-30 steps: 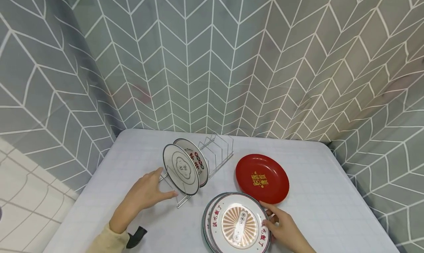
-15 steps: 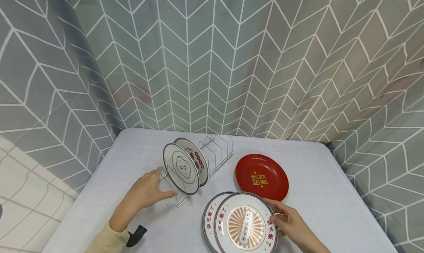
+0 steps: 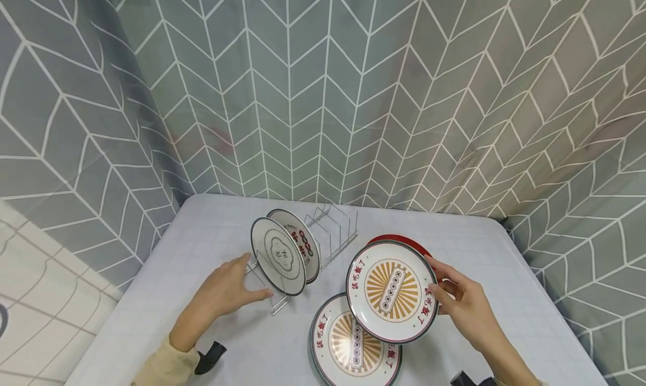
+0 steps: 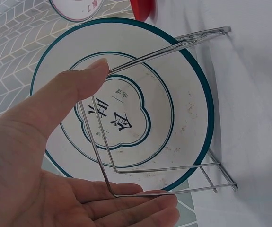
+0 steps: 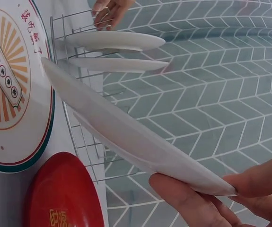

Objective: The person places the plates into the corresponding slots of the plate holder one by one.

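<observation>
Right hand [image 3: 461,301] pinches sunburst plate [image 3: 392,292] by rim; left hand [image 3: 224,292], loosely spread, touches rack [image 3: 339,251], probably steadying its 2 plates [image 3: 278,256].

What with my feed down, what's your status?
Right hand pinching plate above stack. Left hand spread at near end of rack. Two plates occupying its near slots.

Occlusions and edge crops noted.
Red plate [image 5: 62,194] is mostly covered by the held plate [image 3: 392,292] in head view, and cropped by the bottom edge in right wrist view. Plate stack [image 3: 353,355] is cut at the bottom; count can't be told. Rear racked plate [image 3: 307,243] is partly hidden by front racked plate [image 3: 278,257]. Some fingertips of the right hand [image 3: 461,299] are hidden.
</observation>
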`<state>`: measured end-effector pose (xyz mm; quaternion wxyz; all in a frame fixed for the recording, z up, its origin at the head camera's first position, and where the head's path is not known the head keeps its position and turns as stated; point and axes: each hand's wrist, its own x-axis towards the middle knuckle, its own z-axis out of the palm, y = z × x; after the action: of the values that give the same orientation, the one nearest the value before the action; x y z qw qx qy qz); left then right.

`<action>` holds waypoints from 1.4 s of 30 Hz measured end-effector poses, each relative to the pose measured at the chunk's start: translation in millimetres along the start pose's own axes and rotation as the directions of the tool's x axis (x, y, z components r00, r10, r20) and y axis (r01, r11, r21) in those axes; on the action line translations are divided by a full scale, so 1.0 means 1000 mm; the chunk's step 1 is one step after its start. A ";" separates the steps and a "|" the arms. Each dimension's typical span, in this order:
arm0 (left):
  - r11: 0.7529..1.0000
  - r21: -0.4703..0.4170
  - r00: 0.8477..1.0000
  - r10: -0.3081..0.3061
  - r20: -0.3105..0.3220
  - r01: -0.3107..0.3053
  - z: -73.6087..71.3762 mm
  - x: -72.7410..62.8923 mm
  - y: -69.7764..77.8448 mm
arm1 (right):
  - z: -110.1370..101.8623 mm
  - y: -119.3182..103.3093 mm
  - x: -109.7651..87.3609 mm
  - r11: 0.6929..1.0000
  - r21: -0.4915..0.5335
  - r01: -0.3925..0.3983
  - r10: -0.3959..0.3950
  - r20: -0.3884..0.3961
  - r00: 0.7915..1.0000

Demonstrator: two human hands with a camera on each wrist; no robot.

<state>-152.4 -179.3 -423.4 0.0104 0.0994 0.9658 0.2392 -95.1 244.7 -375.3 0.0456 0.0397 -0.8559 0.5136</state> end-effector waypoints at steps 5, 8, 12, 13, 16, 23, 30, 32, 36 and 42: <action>1.000 -0.005 1.000 -0.009 0.008 0.009 -0.001 0.000 -0.001 | 0.004 -0.007 0.006 1.000 0.008 0.022 -0.022 0.000 1.000; 1.000 0.000 1.000 -0.007 0.000 0.007 -0.002 0.000 -0.001 | 0.007 -0.013 0.012 0.998 -0.023 0.061 -0.061 -0.004 0.998; 1.000 0.004 1.000 -0.010 -0.006 0.010 -0.003 -0.001 -0.002 | 0.011 -0.027 0.032 0.988 -0.079 0.134 -0.133 0.006 0.991; 1.000 0.003 1.000 -0.011 -0.005 0.011 -0.003 -0.001 -0.002 | 0.012 -0.032 0.039 0.984 -0.090 0.154 -0.154 0.011 0.988; 1.000 0.000 1.000 -0.010 -0.005 0.010 -0.003 -0.002 -0.002 | 0.016 -0.048 0.060 0.974 -0.119 0.196 -0.194 0.026 0.981; 1.000 -0.005 1.000 -0.004 -0.009 0.004 -0.002 0.000 -0.001 | 0.028 -0.084 0.103 0.962 -0.144 0.232 -0.226 0.055 0.972; 1.000 0.000 1.000 -0.003 -0.002 0.003 -0.002 0.001 0.001 | 0.048 -0.097 0.130 0.950 -0.174 0.260 -0.248 0.086 0.965; 1.000 0.002 1.000 -0.001 -0.003 0.001 -0.002 0.001 0.001 | 0.055 -0.098 0.134 0.945 -0.190 0.267 -0.253 0.096 0.963; 1.000 0.001 1.000 0.001 -0.005 -0.001 -0.001 0.000 0.000 | 0.070 -0.098 0.136 0.932 -0.213 0.294 -0.276 0.108 0.955; 1.000 0.000 1.000 0.000 -0.001 0.000 -0.001 0.001 0.000 | 0.092 -0.099 0.133 0.908 -0.234 0.348 -0.328 0.123 0.937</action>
<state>-153.2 -180.0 -422.8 0.0100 0.0992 0.9658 0.2395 -219.2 113.8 -316.2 0.1037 0.2021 -0.8954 0.3830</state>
